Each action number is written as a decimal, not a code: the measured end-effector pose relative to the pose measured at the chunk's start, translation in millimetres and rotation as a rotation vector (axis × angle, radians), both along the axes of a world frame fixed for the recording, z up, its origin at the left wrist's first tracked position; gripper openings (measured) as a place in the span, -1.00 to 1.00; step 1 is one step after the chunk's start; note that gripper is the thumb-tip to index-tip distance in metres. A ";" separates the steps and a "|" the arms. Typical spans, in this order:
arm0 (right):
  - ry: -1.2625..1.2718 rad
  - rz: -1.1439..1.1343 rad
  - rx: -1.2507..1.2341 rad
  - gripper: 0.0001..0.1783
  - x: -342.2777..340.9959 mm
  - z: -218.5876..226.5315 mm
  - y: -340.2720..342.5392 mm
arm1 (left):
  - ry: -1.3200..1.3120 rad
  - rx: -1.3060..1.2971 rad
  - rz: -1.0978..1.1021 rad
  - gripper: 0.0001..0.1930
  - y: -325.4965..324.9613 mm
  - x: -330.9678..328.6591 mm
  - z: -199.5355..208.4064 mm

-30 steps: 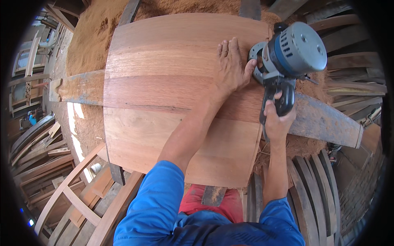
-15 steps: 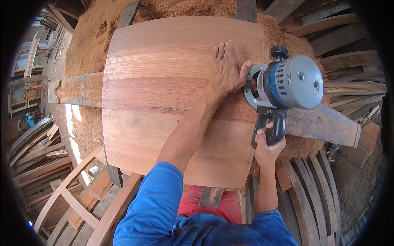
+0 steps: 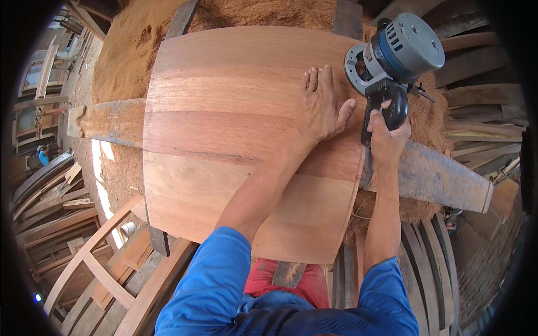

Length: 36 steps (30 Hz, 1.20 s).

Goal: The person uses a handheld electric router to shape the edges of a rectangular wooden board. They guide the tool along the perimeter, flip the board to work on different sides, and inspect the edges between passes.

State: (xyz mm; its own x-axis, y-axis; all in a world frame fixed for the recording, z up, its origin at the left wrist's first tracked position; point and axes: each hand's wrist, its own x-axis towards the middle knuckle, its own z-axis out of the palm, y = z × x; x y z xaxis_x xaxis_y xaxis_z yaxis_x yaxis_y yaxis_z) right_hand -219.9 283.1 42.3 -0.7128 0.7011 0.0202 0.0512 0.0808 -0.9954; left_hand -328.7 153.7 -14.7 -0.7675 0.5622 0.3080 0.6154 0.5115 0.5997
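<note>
A wide wooden panel [image 3: 224, 131] of several joined boards lies flat before me, its right and far edges slightly bowed. My left hand [image 3: 323, 109] rests palm down on its right part, fingers stretched out and thumb apart. My right hand [image 3: 388, 137] is wrapped round the black handle of a router [image 3: 412, 47], a grey power tool with a blue band. The router stands at the panel's far right corner, its round base overlapping the edge. What its bit touches is hidden.
Wooden supports [image 3: 443, 176] stick out from under the panel. Reddish sawdust [image 3: 123, 61] is heaped beyond and beside it. Curved wooden pieces [image 3: 482, 95] are stacked at the right, and a curved wooden frame [image 3: 92, 252] leans at the lower left. Far left, another person [image 3: 42, 155] appears small.
My right hand has pushed the router away from me along the panel's right edge, up to the far corner. My left hand stays flat on the panel, now apart from the router's base.
</note>
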 end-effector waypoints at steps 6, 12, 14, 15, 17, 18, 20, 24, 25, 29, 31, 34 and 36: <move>0.036 0.021 -0.019 -0.82 -13.6 -4.2 8.6 | -0.029 -0.038 -0.022 -0.06 -1.0 -3.0 4.2; -0.024 0.007 -0.017 -0.82 -26.4 1.5 13.3 | -0.027 -0.060 -0.024 -0.04 -0.4 -3.1 1.6; -0.021 0.014 -0.013 -0.81 -30.8 0.8 16.1 | -0.031 -0.064 -0.023 -0.03 -0.4 -3.8 2.1; -0.012 0.016 -0.016 -0.81 -32.7 0.2 17.1 | -0.031 -0.068 -0.023 -0.04 -0.5 -4.0 1.9; 0.006 0.022 -0.024 -0.81 -35.0 -2.0 19.6 | -0.028 -0.075 -0.025 -0.04 -0.3 -4.1 1.3; 0.015 0.027 -0.030 -0.81 -35.3 -3.9 21.4 | -0.025 -0.078 -0.028 -0.04 0.2 -4.0 0.8; 0.017 0.032 -0.033 -0.81 -36.9 -5.0 22.4 | -0.029 -0.072 -0.030 -0.05 0.0 -3.7 0.9; 0.011 0.024 -0.040 -0.81 -41.3 -5.0 23.3 | -0.035 -0.055 -0.028 -0.07 -0.2 -3.5 0.8; 0.015 0.020 -0.046 -0.81 -42.0 -5.5 23.6 | -0.031 -0.056 -0.029 -0.07 -0.1 -3.6 0.2; 0.004 0.006 -0.015 -0.81 -41.8 -5.2 23.4 | -0.033 -0.037 -0.026 -0.09 0.4 -4.4 0.5; -0.016 0.004 -0.013 -0.81 -39.7 -3.8 23.3 | -0.032 -0.016 -0.021 -0.11 1.3 -5.2 -0.2; -0.036 -0.008 -0.030 -0.81 -26.3 2.5 14.0 | -0.060 -0.005 -0.009 -0.12 2.5 -5.4 2.8; -0.063 -0.005 -0.024 -0.80 -8.7 3.8 4.4 | -0.055 -0.002 0.005 -0.12 1.7 -5.0 1.4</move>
State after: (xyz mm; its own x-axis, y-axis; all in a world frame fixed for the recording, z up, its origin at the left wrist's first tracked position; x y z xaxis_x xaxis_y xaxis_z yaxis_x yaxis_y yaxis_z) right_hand -228.6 287.4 46.0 -0.7089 0.7041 -0.0414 0.1143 0.0567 -0.9918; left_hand -333.8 155.4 -13.3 -0.7862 0.5590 0.2637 0.5787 0.5159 0.6317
